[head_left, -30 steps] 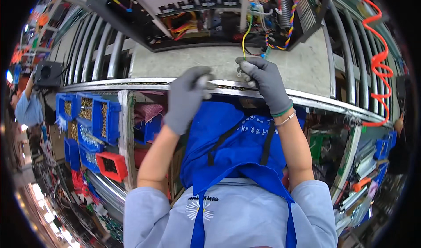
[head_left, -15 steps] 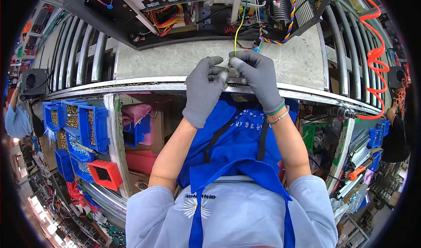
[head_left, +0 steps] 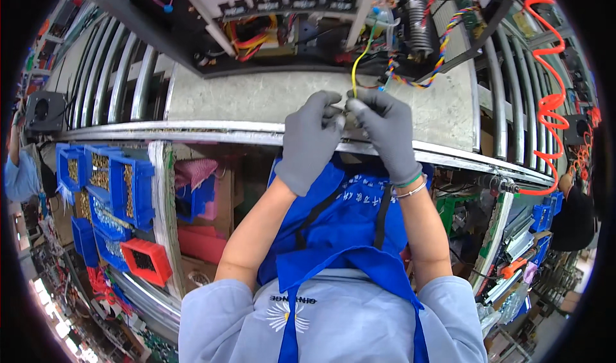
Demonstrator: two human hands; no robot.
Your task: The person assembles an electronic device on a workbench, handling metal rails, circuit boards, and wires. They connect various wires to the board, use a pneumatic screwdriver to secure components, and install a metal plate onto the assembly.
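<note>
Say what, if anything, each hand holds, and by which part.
Right hand: the yellow-green wire, gripped at its lower visible end. Left hand: close beside; can't tell if it holds anything.

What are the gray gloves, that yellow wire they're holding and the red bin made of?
Gloves: probably stretchy knit, matte, hugging the fingers. Wire: likely smooth plastic outside, brightly coloured; its core is hidden. Red bin: seems hard plastic, fairly smooth, with stiff walls.

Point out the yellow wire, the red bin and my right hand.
Yellow wire [head_left: 355, 74]: head view, on its lower stretch.
Red bin [head_left: 154, 276]: head view, on its outer wall, near the lower edge.
Right hand [head_left: 391, 132]: head view, on its gloved back.
</note>
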